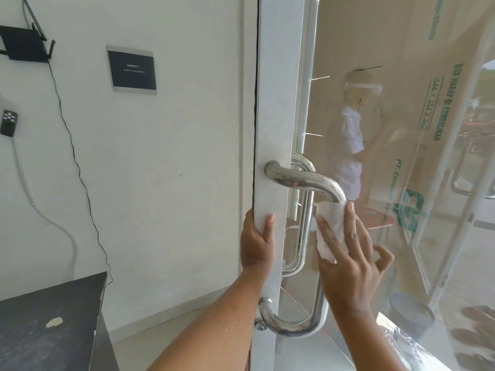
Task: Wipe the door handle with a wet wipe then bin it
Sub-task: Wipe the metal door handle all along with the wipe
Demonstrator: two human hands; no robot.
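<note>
Head view: the left hand [257,238] grips the edge of the door [278,103], fingers curled round the white frame and steadying it. The right hand [351,253] holds the wipe [330,231] wrapped against the handle [302,178], just below its upper bend, with the fingers laid over the cloth.

Much of the handle looks unwiped, so the lower curve near the lock is likely to be skipped if the stroke stops short. The wipe is bunched, and a loose grip could let it slide off the smooth chrome and drop to the floor. If the left hand lets go, the door may swing under the rubbing pressure.

Farther off, low in the glass, a grey mesh bin [411,314] shows. What it holds cannot be told, nor whether it stands beyond the pane or is reflected in it. Beyond stands cardboard [388,36] with green print.
</note>
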